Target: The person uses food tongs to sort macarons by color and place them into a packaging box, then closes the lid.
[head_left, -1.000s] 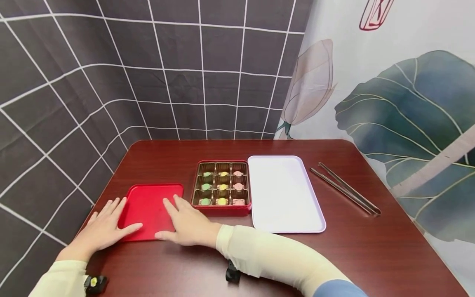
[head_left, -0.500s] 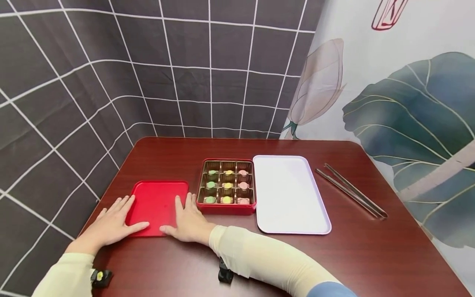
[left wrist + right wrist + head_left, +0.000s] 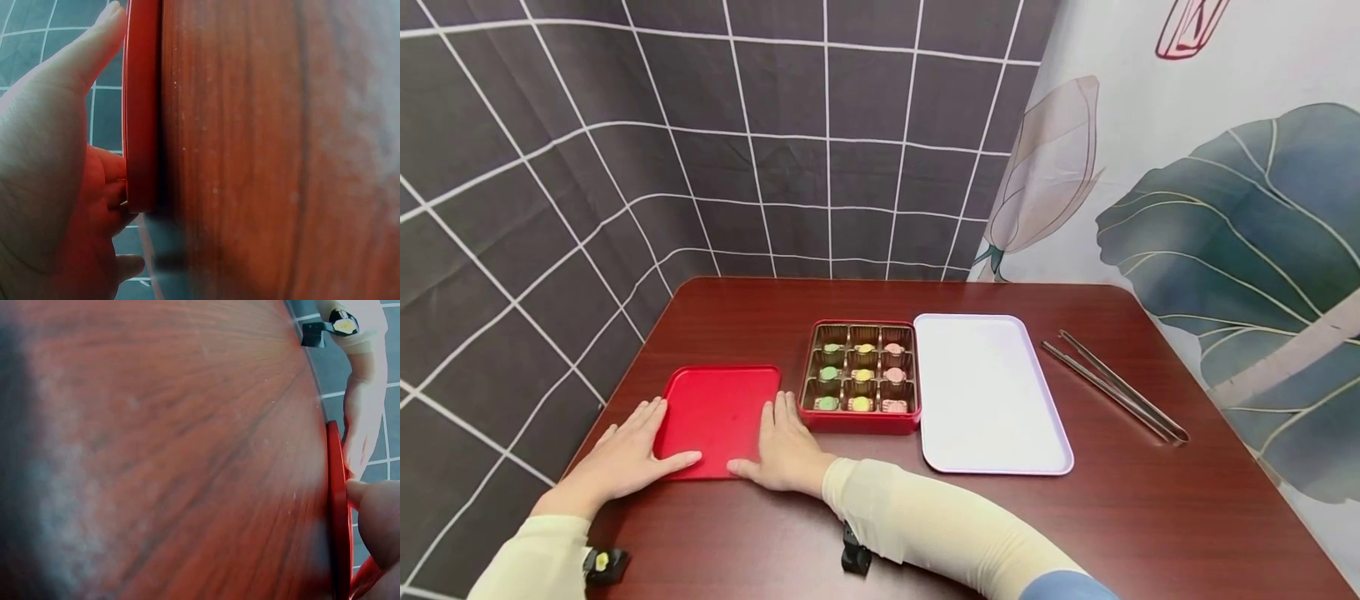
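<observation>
A flat red square lid (image 3: 722, 417), matching the red box, lies on the table between both hands. My left hand (image 3: 617, 458) rests along its left side, fingers straight, thumb spread over the near left corner. My right hand (image 3: 786, 450) rests on its right side with long straight fingers and the thumb near the front edge. In the left wrist view the lid's side wall (image 3: 142, 112) shows next to the left thumb. The right wrist view shows the right thumb (image 3: 375, 512) touching the lid (image 3: 337, 512). Some fingertip contacts are hidden.
Right of the right hand stands a red box (image 3: 861, 423) whose gold divided insert holds small green, yellow and pink pieces. Beside it lies a white tray (image 3: 988, 392). Metal tongs (image 3: 1116, 387) lie farther right. A dark grid curtain (image 3: 775, 167) hangs behind the table.
My right hand has slid right, from over the lid to its right edge, beside the box. The left hand stays at the left side. The head view has shifted slightly.
</observation>
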### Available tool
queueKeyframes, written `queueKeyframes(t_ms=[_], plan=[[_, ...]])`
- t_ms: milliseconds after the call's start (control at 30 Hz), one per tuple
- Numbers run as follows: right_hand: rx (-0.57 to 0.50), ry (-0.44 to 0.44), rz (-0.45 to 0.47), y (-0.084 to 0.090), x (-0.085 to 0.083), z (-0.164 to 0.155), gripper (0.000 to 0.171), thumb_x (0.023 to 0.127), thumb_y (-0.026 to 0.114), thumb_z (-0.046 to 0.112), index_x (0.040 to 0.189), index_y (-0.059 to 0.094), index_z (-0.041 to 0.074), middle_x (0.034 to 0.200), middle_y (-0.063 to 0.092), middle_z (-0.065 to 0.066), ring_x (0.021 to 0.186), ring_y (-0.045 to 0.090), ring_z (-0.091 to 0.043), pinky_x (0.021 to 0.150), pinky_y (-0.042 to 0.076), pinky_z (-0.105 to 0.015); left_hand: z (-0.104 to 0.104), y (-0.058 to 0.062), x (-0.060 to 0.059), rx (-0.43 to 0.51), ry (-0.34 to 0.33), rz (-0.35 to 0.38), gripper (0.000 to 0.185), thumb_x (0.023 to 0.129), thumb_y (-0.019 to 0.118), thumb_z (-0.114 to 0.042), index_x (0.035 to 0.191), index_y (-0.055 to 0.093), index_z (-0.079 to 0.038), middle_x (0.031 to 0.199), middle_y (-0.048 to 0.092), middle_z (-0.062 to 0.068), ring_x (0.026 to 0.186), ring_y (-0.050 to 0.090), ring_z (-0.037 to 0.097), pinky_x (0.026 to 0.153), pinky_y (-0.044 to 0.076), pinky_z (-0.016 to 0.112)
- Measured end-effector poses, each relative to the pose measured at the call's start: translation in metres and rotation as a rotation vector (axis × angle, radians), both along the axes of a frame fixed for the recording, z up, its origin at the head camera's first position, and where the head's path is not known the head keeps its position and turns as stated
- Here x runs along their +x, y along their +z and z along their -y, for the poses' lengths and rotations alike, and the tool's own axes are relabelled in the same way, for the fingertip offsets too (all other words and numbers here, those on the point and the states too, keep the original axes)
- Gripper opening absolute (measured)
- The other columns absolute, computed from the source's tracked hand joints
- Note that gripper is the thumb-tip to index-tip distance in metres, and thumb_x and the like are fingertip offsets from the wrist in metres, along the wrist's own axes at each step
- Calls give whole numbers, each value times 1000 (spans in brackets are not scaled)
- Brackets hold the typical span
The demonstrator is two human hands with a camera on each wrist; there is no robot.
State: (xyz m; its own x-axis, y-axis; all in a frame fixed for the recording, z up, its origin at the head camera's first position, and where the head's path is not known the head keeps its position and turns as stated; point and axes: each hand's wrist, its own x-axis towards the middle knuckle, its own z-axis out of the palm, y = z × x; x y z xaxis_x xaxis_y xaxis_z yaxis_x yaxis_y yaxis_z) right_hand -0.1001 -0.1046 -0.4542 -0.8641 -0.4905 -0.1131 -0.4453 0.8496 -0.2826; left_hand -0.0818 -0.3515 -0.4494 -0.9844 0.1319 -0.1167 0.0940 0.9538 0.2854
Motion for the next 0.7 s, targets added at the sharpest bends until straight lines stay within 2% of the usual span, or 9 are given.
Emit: queueKeyframes(t_ms=[167, 300, 400, 533, 700], plan=[[-58, -1, 7, -5, 1, -1, 104, 81, 55, 72, 150, 26, 1, 157, 18, -18, 146, 12, -31, 115, 18, -27, 0, -4, 3, 41, 8, -1, 114, 77, 63, -68, 146, 22, 12, 146, 25, 37, 133, 21, 54, 98, 19, 75], [-120, -3, 9, -6, 1, -2, 101, 83, 58, 67, 151, 24, 0, 158, 15, -18, 145, 14, -31, 114, 20, -29, 2, -5, 4, 81, 16, -11, 113, 78, 63, -67, 147, 19, 12, 147, 22, 37, 134, 19, 54, 99, 23, 73], [-182, -13, 12, -4, 0, -3, 99, 84, 62, 61, 151, 22, 0, 159, 12, -17, 141, 29, -26, 110, 31, -27, 2, -3, 4, 108, 20, -26, 113, 80, 62, -66, 148, 17, 11, 149, 20, 35, 136, 18, 52, 100, 26, 70], [-268, -28, 20, 1, -1, -5, 100, 84, 67, 54, 152, 18, 1, 160, 7, -15, 124, 52, -21, 99, 44, -25, 2, 0, 3, 146, 24, -40, 113, 81, 63, -64, 149, 13, 10, 151, 17, 34, 136, 19, 52, 99, 29, 69], [-335, -33, 2, 11, -3, -10, 99, 85, 68, 51, 152, 17, 1, 161, 3, -13, 118, 57, -21, 95, 46, -24, 0, 6, 0, 180, 26, -74, 112, 81, 64, -61, 151, 8, 5, 154, 14, 31, 136, 20, 51, 99, 31, 68]])
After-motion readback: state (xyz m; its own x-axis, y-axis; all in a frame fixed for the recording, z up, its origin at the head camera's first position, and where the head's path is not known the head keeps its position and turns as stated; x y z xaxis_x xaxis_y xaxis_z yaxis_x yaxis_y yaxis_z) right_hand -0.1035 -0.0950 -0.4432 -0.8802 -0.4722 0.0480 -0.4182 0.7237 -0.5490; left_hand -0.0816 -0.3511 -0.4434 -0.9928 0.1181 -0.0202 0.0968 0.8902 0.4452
